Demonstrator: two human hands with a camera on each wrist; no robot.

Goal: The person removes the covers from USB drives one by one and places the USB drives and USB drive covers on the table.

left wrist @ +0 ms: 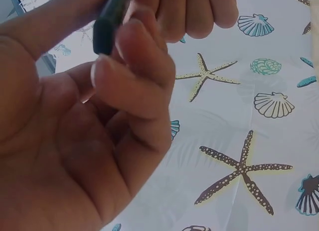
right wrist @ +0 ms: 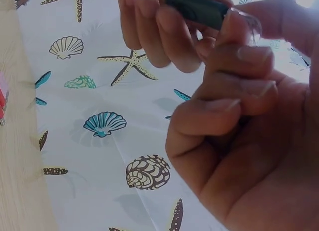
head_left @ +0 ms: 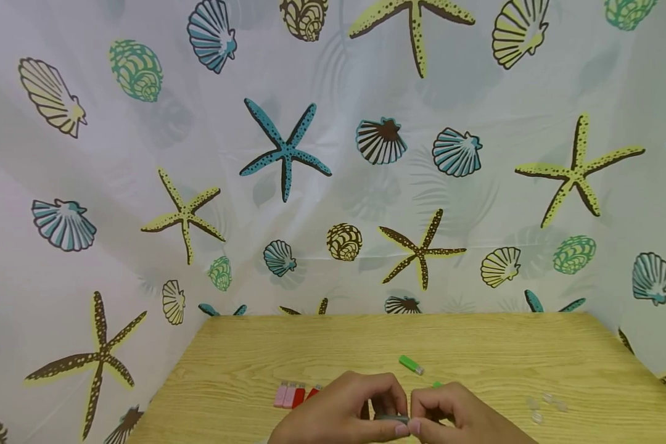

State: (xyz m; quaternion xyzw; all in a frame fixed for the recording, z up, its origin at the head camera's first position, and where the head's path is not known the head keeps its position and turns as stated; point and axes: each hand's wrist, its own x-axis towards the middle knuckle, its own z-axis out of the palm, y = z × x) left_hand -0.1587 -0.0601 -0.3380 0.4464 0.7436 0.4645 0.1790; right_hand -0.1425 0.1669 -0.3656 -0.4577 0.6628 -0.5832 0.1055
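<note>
Low in the head view, my left hand [head_left: 341, 410] grips a dark USB flash drive [head_left: 391, 418] between thumb and fingers. My right hand [head_left: 457, 414] meets it from the other side, its thumb and index finger pinching a clear cap [right wrist: 253, 26] at the end of the drive. In the left wrist view the dark body [left wrist: 107, 29] points toward the camera. The right wrist view has the cap overlapping the right end of the drive, with the right hand's other fingers curled below.
Left of the hands stand pink USB drives [head_left: 280, 394] and red ones [head_left: 298, 398], partly behind the left hand. A green drive [head_left: 411, 364] lies beyond the hands; another green piece [head_left: 437, 384] peeks over the right hand. Several clear caps [head_left: 537, 418] lie at right on the wooden table [head_left: 244, 345].
</note>
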